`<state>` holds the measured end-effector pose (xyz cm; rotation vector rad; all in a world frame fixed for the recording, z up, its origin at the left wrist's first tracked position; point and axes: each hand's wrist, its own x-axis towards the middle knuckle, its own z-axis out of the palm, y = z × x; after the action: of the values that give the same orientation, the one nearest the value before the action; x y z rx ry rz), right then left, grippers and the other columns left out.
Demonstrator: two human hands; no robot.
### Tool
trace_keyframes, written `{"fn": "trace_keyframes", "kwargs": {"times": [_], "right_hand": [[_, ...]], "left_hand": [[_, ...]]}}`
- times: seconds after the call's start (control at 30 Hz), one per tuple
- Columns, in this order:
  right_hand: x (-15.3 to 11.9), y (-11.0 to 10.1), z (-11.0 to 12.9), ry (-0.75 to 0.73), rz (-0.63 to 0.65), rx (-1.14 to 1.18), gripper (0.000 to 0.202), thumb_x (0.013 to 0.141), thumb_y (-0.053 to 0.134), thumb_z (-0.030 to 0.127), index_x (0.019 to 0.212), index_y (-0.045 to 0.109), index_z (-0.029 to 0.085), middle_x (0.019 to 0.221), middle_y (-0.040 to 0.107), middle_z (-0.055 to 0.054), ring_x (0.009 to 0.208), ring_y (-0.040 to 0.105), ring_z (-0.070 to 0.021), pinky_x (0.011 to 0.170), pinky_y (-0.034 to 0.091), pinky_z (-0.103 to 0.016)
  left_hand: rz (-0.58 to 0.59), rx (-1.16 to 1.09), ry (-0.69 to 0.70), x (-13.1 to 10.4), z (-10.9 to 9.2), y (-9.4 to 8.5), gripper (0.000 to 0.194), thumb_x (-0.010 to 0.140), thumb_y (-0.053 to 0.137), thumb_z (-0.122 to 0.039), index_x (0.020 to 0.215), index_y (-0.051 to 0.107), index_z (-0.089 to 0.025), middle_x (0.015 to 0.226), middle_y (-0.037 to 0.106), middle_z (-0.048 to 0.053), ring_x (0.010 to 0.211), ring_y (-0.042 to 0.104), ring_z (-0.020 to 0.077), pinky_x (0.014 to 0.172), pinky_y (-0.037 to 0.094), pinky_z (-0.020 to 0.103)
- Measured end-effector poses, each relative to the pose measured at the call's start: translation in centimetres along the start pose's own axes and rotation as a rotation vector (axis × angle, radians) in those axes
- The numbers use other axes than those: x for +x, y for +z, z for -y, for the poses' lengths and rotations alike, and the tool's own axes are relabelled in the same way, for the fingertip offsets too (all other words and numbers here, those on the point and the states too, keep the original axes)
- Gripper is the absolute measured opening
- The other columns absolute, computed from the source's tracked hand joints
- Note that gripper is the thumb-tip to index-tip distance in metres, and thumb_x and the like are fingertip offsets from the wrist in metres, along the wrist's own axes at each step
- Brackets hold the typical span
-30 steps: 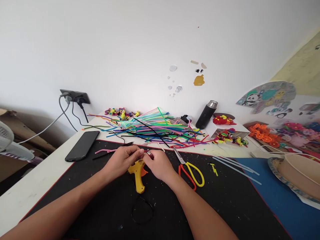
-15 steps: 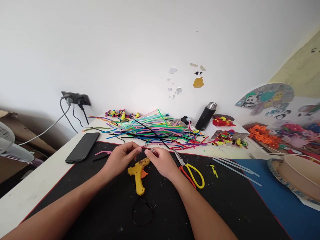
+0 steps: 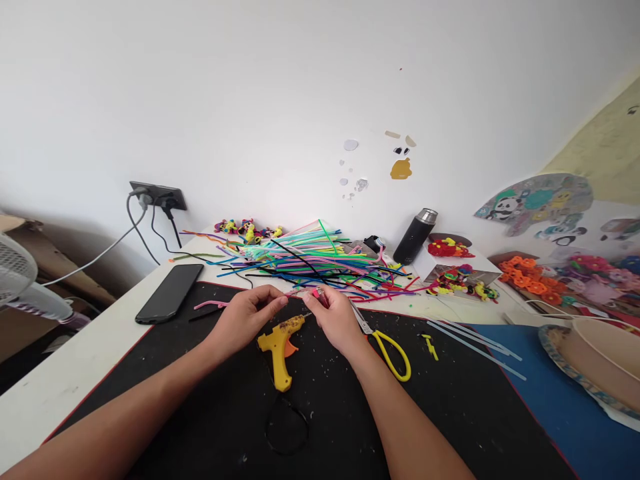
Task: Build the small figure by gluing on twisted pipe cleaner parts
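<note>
looks like i'm mid-fiddle: right hand (image 3: 338, 321) pinching a small red thing (image 3: 316, 293), can't tell if left hand (image 3: 246, 315) grips anything. next bit probably needs steadiness.

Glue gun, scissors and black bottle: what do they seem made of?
Glue gun: probably plastic, smooth yellow with a slight sheen, stained dark along the barrel.
Scissors: likely steel blades, grey and glossy; the yellow handle looks smooth, perhaps plastic-coated.
Black bottle: dull body, possibly coated metal; its shiny silver cap suggests metal.
</note>
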<state>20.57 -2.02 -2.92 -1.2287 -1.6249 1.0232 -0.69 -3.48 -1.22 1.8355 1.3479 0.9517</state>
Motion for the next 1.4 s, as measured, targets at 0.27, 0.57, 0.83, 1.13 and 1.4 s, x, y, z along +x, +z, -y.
{"fn": "trace_keyframes", "kwargs": {"times": [0.27, 0.57, 0.83, 1.13, 1.4], "right_hand": [[0.0, 0.0, -0.2, 0.033, 0.018, 0.097, 0.037, 0.097, 0.06, 0.057, 0.082, 0.056, 0.023, 0.06, 0.04, 0.007, 0.052, 0.038, -0.0136, 0.051, 0.029, -0.026], [-0.3, 0.3, 0.4, -0.001, 0.016, 0.026, 0.036, 0.095, 0.063, 0.052, 0.077, 0.051, 0.023, 0.063, 0.04, 0.007, 0.056, 0.039, -0.0129, 0.053, 0.03, -0.026], [-0.1, 0.2, -0.2, 0.02, -0.007, 0.041, 0.033, 0.095, 0.061, 0.051, 0.078, 0.052, 0.024, 0.059, 0.041, 0.007, 0.053, 0.039, -0.0137, 0.052, 0.03, -0.027], [0.0, 0.2, -0.2, 0.028, -0.04, 0.055, 0.034, 0.093, 0.062, 0.053, 0.078, 0.054, 0.024, 0.058, 0.042, 0.007, 0.053, 0.039, -0.0138, 0.052, 0.031, -0.026], [0.5, -0.2, -0.5, 0.029, -0.087, 0.065, 0.035, 0.093, 0.061, 0.056, 0.081, 0.058, 0.023, 0.059, 0.043, 0.006, 0.055, 0.041, -0.0148, 0.054, 0.034, -0.027]], "left_hand": [[0.014, 0.068, 0.005, -0.1, 0.5, 0.2, 0.041, 0.093, 0.059, -0.059, 0.086, 0.073, -0.021, 0.079, 0.073, 0.0, 0.072, 0.059, 0.0181, 0.066, 0.042, 0.028], [0.045, 0.081, 0.013, 0.0, 0.3, 0.3, 0.04, 0.095, 0.057, -0.056, 0.085, 0.073, -0.021, 0.079, 0.074, 0.0, 0.072, 0.061, 0.0177, 0.067, 0.044, 0.027], [0.001, 0.058, -0.002, 0.1, 0.0, 0.0, 0.043, 0.094, 0.057, -0.06, 0.094, 0.076, -0.021, 0.086, 0.076, 0.002, 0.078, 0.064, 0.0212, 0.072, 0.047, 0.029], [-0.011, 0.092, -0.007, 0.2, 0.2, -0.2, 0.044, 0.094, 0.055, -0.061, 0.089, 0.074, -0.021, 0.08, 0.073, 0.002, 0.073, 0.061, 0.0198, 0.065, 0.044, 0.028], [-0.035, 0.093, -0.018, 0.2, 0.4, -0.4, 0.043, 0.094, 0.054, -0.06, 0.086, 0.071, -0.021, 0.078, 0.071, 0.001, 0.073, 0.06, 0.0193, 0.067, 0.043, 0.028]]}}
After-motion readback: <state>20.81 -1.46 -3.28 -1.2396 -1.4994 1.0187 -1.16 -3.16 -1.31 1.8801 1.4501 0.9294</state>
